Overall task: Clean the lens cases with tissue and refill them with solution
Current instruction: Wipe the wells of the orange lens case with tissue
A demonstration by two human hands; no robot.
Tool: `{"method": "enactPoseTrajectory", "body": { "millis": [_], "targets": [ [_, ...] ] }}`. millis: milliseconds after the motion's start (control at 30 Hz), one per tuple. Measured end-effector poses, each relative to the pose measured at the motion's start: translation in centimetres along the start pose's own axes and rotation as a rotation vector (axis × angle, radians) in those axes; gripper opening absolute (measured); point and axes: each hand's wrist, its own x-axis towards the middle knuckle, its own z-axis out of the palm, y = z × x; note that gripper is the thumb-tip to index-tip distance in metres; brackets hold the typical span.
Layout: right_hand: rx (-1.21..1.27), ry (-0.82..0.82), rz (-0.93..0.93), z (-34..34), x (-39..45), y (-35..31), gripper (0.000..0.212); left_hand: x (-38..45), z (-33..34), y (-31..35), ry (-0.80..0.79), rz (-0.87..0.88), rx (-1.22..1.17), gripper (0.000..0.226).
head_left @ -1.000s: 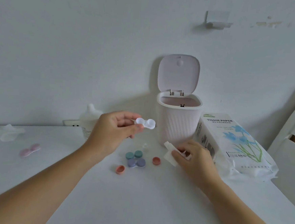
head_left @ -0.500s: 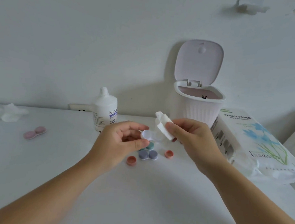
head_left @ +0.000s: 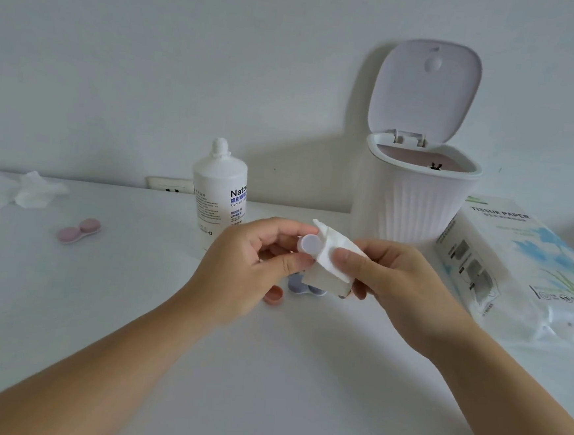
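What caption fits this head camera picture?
Left hand holds a white lens case while right hand wipes it with tissue.

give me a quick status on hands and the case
Left hand grips small white plastic lens case. Right hand pinches folded white tissue against it. Nothing in the way.

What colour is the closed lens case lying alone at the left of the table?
Pink: the lens case, both caps on, shows best in the head view.
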Motion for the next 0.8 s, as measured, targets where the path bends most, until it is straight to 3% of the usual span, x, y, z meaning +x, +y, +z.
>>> {"method": "enactPoseTrajectory", "body": {
  "millis": [233, 367, 667, 800],
  "targets": [
    [-0.075, -0.111, 0.039, 0.0, -0.3, 0.0, 0.025, -0.3, 0.2, -0.3, -0.015, 0.028, 0.123, 0.031],
    [-0.092, -0.089, 0.026, 0.0, -0.4, 0.1, 0.034, -0.4, 0.3, -0.3, 0.009, 0.060, 0.137, 0.031],
    [-0.073, -0.022, -0.005, 0.1, -0.5, 0.0, 0.032, -0.8, 1.3, -0.3, 0.038, 0.110, 0.203, 0.027],
    [-0.109, -0.100, 0.015, 0.3, -0.6, 0.0, 0.034, -0.5, 0.6, 0.1, 0.017, 0.100, 0.209, 0.033]
  ]
}}
